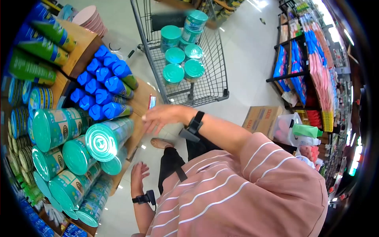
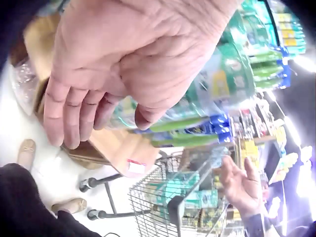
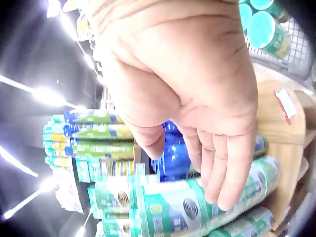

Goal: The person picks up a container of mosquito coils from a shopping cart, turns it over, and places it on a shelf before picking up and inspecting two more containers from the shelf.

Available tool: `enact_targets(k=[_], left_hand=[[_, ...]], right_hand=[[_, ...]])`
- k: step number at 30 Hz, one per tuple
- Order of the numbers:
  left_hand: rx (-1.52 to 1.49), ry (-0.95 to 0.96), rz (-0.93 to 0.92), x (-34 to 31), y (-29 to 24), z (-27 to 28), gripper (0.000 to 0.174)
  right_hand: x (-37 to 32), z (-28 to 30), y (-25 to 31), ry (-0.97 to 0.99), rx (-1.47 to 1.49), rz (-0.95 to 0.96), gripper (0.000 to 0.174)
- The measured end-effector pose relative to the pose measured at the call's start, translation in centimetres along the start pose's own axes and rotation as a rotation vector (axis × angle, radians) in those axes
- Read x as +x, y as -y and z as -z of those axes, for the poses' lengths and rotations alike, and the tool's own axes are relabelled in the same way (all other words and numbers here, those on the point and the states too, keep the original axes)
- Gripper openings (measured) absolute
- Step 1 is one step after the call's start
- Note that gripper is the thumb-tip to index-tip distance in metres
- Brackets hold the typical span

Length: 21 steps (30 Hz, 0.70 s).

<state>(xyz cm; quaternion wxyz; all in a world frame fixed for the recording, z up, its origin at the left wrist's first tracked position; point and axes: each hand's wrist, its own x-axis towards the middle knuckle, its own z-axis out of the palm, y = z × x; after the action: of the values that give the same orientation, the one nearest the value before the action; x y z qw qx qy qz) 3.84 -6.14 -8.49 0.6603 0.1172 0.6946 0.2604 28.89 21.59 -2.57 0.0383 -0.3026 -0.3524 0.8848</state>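
Green-lidded cylindrical canisters (image 1: pixel 102 143) with a spiral coil mark on their labels lie stacked on their sides on the wooden display. My right hand (image 1: pixel 164 117) is held out over the display's edge, holding nothing, its fingers loosely bent and pointing toward the stack. In the right wrist view its fingertips (image 3: pixel 227 200) overlap the top canister (image 3: pixel 197 207). Lower down, my left hand (image 1: pixel 139 175) hangs beside the stack with nothing in it. The left wrist view shows its fingers (image 2: pixel 71 118) loosely extended, with canisters (image 2: pixel 222 81) behind the palm.
A wire shopping cart (image 1: pixel 215 67) beyond the display carries several upright green-lidded canisters (image 1: pixel 173 74). Blue-capped bottles (image 1: pixel 103 96) stand beside the stack, near a price tag (image 1: pixel 152 101) on the wooden edge. Behind me are a cardboard box (image 1: pixel 261 118) and stocked shelves (image 1: pixel 294 73).
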Motion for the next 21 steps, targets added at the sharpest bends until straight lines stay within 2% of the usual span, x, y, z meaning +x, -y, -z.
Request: enact_targets(k=[5, 9, 11, 14, 17, 21], left_hand=[[0.135, 0.037, -0.136, 1.9, -10.5, -7.5, 0.055], [0.143, 0.113, -0.2, 3.6, -18.3, -14.7, 0.058], [0.159, 0.152, -0.216, 5.0, -21.7, -18.6, 0.058], [0.229, 0.267, -0.273, 7.0, -27.1, -25.1, 0.057], [0.313, 0.312, -0.307, 11.4, -30.3, -30.9, 0.058], [0.49, 0.334, -0.313, 20.6, -31.3, -36.5, 0.064]], right_hand=[[-4.0, 9.4, 1.8, -0.232, 0.207, 0.157, 0.05], [-6.9, 17.8, 3.1, -0.495, 0.368, 0.229, 0.047], [-7.9, 22.4, 2.5, -0.646, 0.41, 0.262, 0.047], [-9.4, 28.6, 0.6, -0.717, 0.531, 0.309, 0.048], [-9.7, 31.6, -0.6, -0.952, 0.559, 0.173, 0.056], [-8.7, 34.5, -3.4, -1.084, 0.619, 0.019, 0.06]])
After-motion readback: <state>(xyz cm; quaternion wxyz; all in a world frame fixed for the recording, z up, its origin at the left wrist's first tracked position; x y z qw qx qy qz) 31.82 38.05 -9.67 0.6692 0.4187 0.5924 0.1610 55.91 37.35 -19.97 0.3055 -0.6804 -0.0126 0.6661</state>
